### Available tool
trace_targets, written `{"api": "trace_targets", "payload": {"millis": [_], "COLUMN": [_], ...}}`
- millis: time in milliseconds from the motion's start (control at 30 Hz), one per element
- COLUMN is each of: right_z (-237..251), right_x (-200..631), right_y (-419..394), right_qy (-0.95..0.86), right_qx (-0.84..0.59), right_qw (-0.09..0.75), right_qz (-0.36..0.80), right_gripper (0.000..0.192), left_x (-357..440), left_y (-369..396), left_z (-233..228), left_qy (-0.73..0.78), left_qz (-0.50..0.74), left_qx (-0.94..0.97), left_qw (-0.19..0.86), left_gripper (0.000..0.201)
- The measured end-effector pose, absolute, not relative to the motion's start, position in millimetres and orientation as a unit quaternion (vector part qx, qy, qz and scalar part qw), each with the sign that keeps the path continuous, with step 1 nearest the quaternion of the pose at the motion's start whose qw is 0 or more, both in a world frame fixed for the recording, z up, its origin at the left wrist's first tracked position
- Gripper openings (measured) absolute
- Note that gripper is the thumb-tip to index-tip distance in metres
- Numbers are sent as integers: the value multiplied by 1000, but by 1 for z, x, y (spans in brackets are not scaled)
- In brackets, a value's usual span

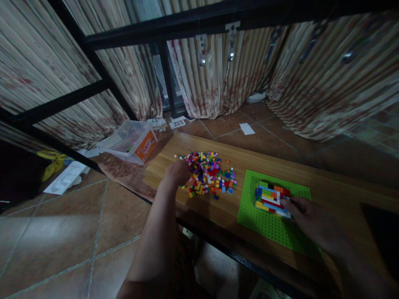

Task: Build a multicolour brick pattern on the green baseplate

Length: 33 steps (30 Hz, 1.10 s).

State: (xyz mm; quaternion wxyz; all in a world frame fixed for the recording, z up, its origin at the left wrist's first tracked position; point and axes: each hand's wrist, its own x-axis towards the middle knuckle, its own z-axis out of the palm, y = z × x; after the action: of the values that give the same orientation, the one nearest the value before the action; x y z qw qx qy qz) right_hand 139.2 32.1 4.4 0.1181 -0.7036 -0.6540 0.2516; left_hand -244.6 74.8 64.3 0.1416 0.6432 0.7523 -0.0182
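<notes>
Bricks being picked, panel part-built on green baseplate.
My left hand closes into the pile; my right hand steadies the panel. Next: press on squarely.

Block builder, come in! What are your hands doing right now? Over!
Left hand in loose multicoloured brick pile. Right hand touching colourful brick build on green studded baseplate. Nothing between.

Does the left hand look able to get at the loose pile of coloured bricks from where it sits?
Probably yes. The left hand already rests at the pile's near-left edge on the wooden board, with nothing between them. The right hand is apart, at the brick build on the green baseplate.
</notes>
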Motion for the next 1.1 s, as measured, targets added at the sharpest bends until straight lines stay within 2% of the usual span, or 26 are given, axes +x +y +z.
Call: {"api": "trace_targets", "payload": {"millis": [367, 633, 900, 1100], "right_z": [6, 7, 10, 8], "right_x": [136, 134, 129, 130], "right_y": [32, 31, 29, 29], "right_qy": [-638, -646, -647, -640], "right_qx": [-718, -714, -710, -715], "right_qw": [106, 117, 136, 134], "right_qz": [256, 245, 242, 246], "right_gripper": [54, 53, 51, 51], "left_x": [-210, -170, -158, -160], "left_y": [78, 70, 66, 67], "left_z": [63, 53, 43, 43], "left_qy": [661, 537, 525, 538], "left_qz": [85, 40, -1, 7], "left_qx": [718, 816, 835, 824], "left_qw": [200, 212, 164, 179], "left_gripper": [31, 23, 22, 23]}}
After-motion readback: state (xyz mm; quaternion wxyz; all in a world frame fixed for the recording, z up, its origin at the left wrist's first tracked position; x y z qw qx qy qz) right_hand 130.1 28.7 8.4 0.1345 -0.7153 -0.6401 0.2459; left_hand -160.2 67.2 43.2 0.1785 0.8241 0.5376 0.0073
